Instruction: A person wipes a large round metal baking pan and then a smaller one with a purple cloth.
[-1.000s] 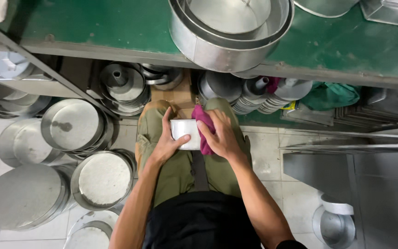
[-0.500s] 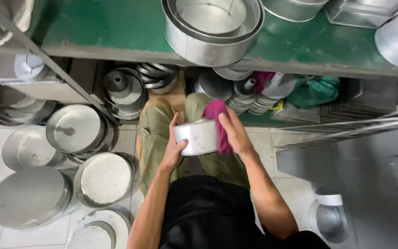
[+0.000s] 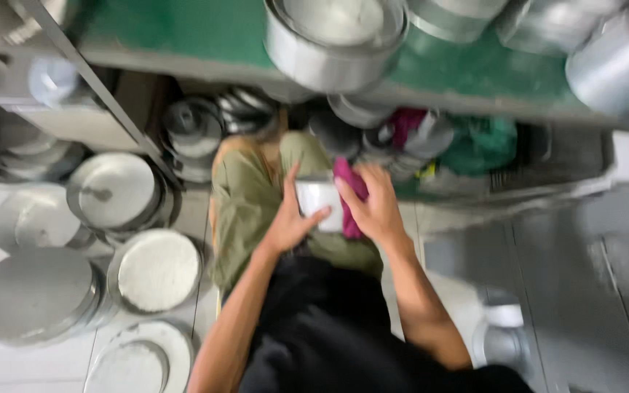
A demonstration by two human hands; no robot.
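I hold a small round metal tin point(image 3: 319, 199) over my lap, above my olive-green trousers. My left hand point(image 3: 290, 217) wraps its left side, thumb across the front. My right hand point(image 3: 374, 205) presses a pink cloth point(image 3: 349, 191) against the tin's right side. The picture is blurred by motion.
A green shelf point(image 3: 205, 33) overhead carries large round metal tins point(image 3: 335, 38) and pots point(image 3: 616, 62). Stacks of round metal pans and lids point(image 3: 156, 268) cover the tiled floor at left. More pans and a green cloth point(image 3: 480, 144) lie under the shelf. A small metal tin point(image 3: 502, 342) sits at lower right.
The view has swung left and down a little and blurred. My hands still hold the tin and cloth together, with the cloth hand shifted slightly along the tin's side.
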